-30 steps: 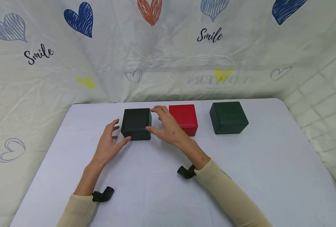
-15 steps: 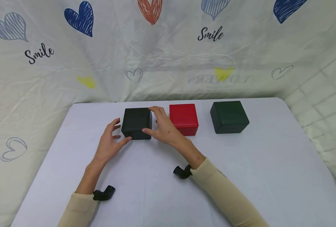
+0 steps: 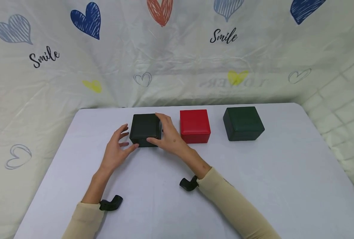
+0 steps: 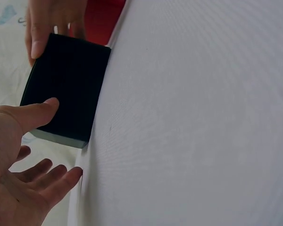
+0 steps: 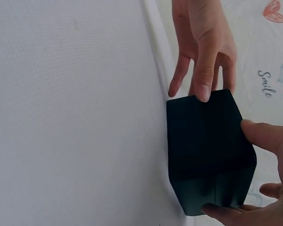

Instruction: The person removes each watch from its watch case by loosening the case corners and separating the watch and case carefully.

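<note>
A black lidded box (image 3: 145, 126) with a leather-like surface sits closed near the far edge of the white table. My right hand (image 3: 172, 137) grips its right end, thumb across the front and index fingertip at the far right corner. In the right wrist view those fingers lie along the side of the black box (image 5: 205, 136). At the left end my left hand (image 3: 114, 151) is spread, its thumb by the front left corner. The left wrist view has the left thumb overlapping the face of the black box (image 4: 70, 80), while the other fingers stand apart from it.
A red box (image 3: 194, 126) stands just right of my right hand. Farther right is a dark green box (image 3: 244, 123). Behind the table (image 3: 272, 186) hangs a white cloth (image 3: 177, 53) printed with hearts and words. A black wrist camera (image 3: 111, 203) sticks out from each sleeve.
My right hand has moved left, away from the red box and onto the black box, its thumb sliding farther along the front. The left hand and the boxes have stayed nearly still.
</note>
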The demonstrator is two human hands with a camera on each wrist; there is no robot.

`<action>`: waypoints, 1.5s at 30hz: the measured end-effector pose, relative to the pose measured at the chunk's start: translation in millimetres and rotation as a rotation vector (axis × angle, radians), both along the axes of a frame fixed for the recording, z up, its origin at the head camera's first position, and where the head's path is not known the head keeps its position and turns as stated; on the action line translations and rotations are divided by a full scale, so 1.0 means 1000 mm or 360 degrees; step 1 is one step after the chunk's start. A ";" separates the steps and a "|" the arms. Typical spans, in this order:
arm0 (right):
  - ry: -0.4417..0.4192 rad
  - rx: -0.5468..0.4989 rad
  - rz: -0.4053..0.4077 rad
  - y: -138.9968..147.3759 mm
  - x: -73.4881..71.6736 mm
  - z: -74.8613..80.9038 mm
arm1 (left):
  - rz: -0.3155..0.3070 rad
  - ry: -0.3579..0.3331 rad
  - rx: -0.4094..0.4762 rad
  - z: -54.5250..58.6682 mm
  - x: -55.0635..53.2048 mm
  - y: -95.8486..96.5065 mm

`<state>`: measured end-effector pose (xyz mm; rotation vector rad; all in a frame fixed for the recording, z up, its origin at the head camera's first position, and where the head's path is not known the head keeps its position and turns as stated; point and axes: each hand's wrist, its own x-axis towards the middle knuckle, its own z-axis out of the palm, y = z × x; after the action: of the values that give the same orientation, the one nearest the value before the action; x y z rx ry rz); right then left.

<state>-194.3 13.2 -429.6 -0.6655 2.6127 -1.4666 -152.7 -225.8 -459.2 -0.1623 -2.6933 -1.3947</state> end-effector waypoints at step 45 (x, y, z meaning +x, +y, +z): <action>-0.0086 -0.0362 0.0040 0.001 -0.018 -0.036 | -0.0128 -0.0091 0.0201 -0.008 -0.013 0.000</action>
<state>-212.6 14.0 -465.4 -0.6652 2.4105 -1.7653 -165.3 -225.4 -466.9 -0.2257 -2.6608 -1.6109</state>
